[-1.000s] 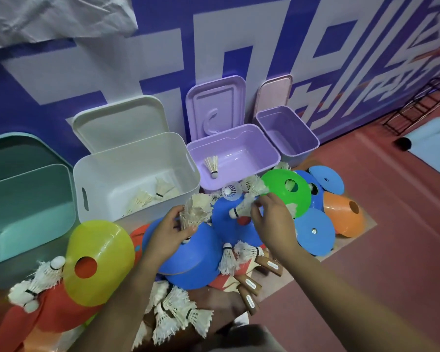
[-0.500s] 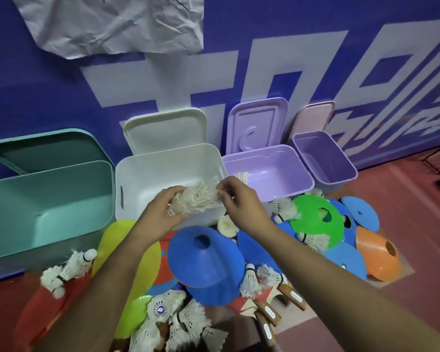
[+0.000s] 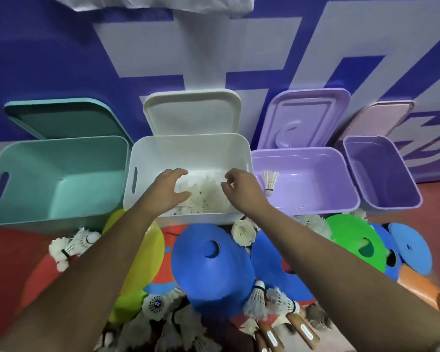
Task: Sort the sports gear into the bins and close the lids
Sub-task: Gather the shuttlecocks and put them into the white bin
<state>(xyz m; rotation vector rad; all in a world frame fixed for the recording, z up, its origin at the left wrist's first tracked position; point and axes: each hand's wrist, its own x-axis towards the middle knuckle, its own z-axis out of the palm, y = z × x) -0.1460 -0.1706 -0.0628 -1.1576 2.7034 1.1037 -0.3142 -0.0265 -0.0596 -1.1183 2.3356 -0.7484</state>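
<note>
Both hands are over the white bin (image 3: 188,151), the second from the left in a row of four open bins against the blue wall; the left hand (image 3: 167,190) and the right hand (image 3: 239,190) hang just above a heap of white shuttlecocks (image 3: 208,196) lying in its bottom, fingers spread and empty, nothing gripped between them (the feathers are blurred, so whether a fingertip brushes them I cannot tell). The step in hand, as I judge it, is the dropping of shuttlecocks into the white bin.

The teal bin (image 3: 61,174) to the left holds nothing that I can see; the lilac bin (image 3: 315,174) to the right holds one upright shuttlecock (image 3: 269,181); the darker purple bin (image 3: 381,174) at the far right looks bare inside. All four lids lean open against the wall behind their bins; none is closed.

Much remains on the floor: loose shuttlecocks (image 3: 71,245) near the teal bin and more in the foreground, a blue cone (image 3: 211,265) just before the white bin, a yellow cone (image 3: 148,250), a green cone (image 3: 356,240), an orange cone (image 3: 417,285), and wooden paddle handles (image 3: 300,329) at the bottom edge. The next move calls for drawing both hands back to the pile and gathering more gear; the feathers are light and crush easily, so a loose grip seems wise.
</note>
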